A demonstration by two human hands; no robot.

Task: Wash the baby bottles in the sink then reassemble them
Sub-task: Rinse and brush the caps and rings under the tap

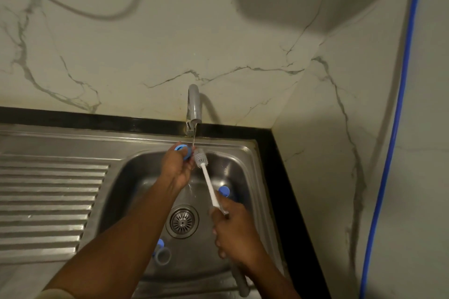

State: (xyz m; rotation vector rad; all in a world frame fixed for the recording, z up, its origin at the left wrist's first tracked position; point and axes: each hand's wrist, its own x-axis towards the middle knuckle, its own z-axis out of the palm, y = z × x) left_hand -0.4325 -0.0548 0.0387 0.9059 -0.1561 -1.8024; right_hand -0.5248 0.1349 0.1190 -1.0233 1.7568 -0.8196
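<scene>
under the tap [193, 107], the left hand [177, 168] grips a blue bottle ring [184, 150]; the right hand [234, 232] grasps a brush [206, 172] touching it.

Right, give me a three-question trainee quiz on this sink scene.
1. Fill in: the left hand holds a ____ bottle part under the tap.
2. The right hand grips: A) a sponge B) the bottle brush C) a towel.
3. True or false: water is running from the tap.

Key: 1 blue; 2 B; 3 true, a thin stream falls from the spout.
</scene>
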